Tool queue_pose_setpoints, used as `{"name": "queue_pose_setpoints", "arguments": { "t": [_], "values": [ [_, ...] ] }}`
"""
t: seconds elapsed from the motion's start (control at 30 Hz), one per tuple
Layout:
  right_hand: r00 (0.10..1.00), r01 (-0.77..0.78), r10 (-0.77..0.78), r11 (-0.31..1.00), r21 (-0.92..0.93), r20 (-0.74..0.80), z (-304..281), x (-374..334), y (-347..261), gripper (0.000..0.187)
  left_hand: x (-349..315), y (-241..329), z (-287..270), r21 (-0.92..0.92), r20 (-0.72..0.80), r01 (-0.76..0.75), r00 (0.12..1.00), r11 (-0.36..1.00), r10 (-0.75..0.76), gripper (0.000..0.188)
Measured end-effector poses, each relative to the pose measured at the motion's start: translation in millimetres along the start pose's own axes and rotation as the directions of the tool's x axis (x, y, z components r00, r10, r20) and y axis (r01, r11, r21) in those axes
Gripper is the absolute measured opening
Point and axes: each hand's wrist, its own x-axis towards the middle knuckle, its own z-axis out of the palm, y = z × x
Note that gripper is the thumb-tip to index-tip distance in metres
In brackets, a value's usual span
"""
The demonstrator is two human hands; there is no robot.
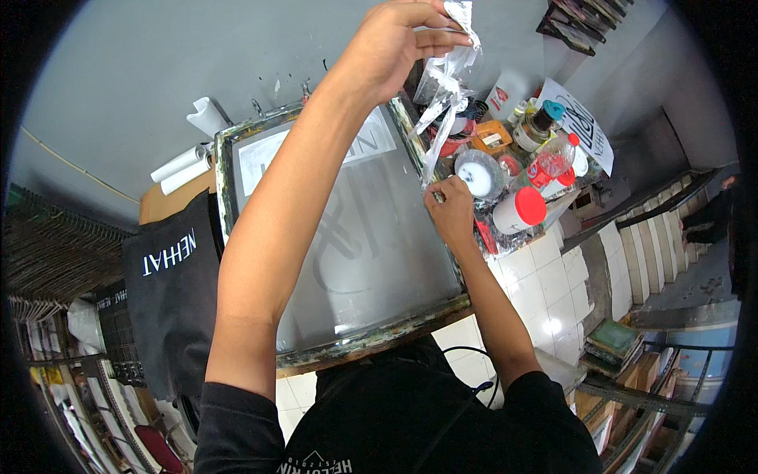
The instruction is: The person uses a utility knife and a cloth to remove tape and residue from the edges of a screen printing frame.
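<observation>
- Two hands hold one strip of crumpled clear plastic film [444, 95]: the left hand [395, 47], at the top centre, pinches its upper end, and the right hand [450, 207], lower down, closes on its bottom end.
- One screen-printing frame [347, 336] fills the middle, under both forearms.
- One black T-shirt [170, 300] hangs at the left.
- Three white paper rolls [185, 166] lie at the upper left.
- One red-capped white jar [517, 212] and one clear bottle with a red label [546, 164] stand on the cluttered tabletop [513, 237], right of the frame.
</observation>
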Motion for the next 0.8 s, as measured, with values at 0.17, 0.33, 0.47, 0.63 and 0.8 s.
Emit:
{"name": "queue_pose_setpoints", "arguments": {
  "t": [0.17, 0.33, 0.47, 0.63, 0.8],
  "values": [
    [0.998, -0.034, 0.029, 0.993, 0.11, 0.05, -0.1, 8.7, -0.2, 0.011, 4.2, 3.8, -13.0, 0.011, 0.015, -0.032, 0.999, 0.999, 0.032, 0.014],
    [0.993, -0.021, 0.008, 0.994, 0.108, 0.116, -7.5, 24.5, 1.7, 0.011, -0.2, 9.1, -11.6, 0.011, -0.04, -0.021, 0.999, 1.0, 0.021, 0.015],
    [0.989, -0.045, 0.021, 0.985, 0.165, 0.144, -8.9, 31.6, 8.1, 0.016, -1.2, 10.5, -21.9, 0.018, -0.008, -0.077, 0.997, 0.997, 0.077, 0.015],
    [0.97, -0.204, 0.147, 0.924, 0.325, 0.193, 1.2, 35.3, 35.1, 0.014, -1.9, 12.2, -19.7, 0.033, -0.039, -0.061, 0.997, 0.998, 0.062, 0.015],
    [0.87, -0.485, 0.366, 0.514, 0.708, 0.33, -6.2, 54.7, 50.1, 0.012, -1.1, 16.0, -21.4, 0.096, -0.067, -0.073, 0.995, 0.993, 0.079, 0.015]
  ]
}}
